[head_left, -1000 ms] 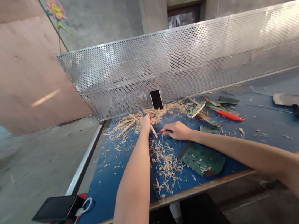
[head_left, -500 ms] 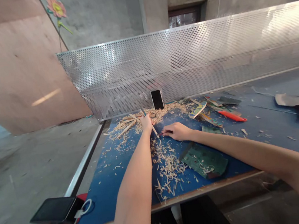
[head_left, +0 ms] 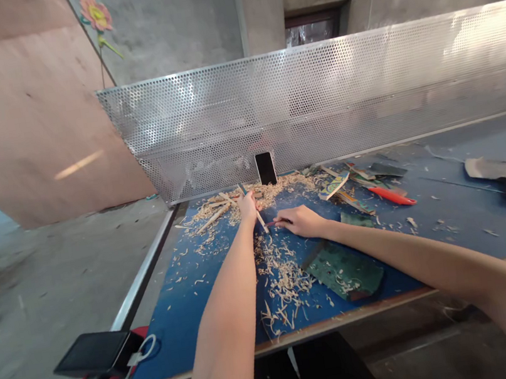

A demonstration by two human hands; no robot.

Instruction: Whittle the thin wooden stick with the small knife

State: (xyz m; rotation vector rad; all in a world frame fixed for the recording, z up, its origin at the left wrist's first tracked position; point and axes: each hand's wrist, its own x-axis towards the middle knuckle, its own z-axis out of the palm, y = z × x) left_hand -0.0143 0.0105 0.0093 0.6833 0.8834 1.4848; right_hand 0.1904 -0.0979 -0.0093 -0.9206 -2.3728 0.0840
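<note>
My left hand (head_left: 248, 206) is closed round a thin wooden stick (head_left: 261, 221), whose pale lower end points down toward me. A darker, painted upper end sticks out above the fist. From the right, my right hand (head_left: 303, 221) grips a small knife (head_left: 277, 222), its thin blade touching or very close to the stick's lower end. Much of the handle is hidden in the fingers. Curled wood shavings (head_left: 286, 282) lie heaped on the blue tabletop (head_left: 184, 317) below both hands.
A phone (head_left: 266, 168) leans against the perforated metal panel (head_left: 223, 118). Wood scraps (head_left: 335, 185), a red-handled tool (head_left: 391, 195) and a dark green sheet (head_left: 343, 269) lie to the right. A black device (head_left: 97, 354) with a white cable sits at the left front corner.
Both hands keep their grips and almost the same places. The knife's visible part has shifted slightly at the stick's lower end.
</note>
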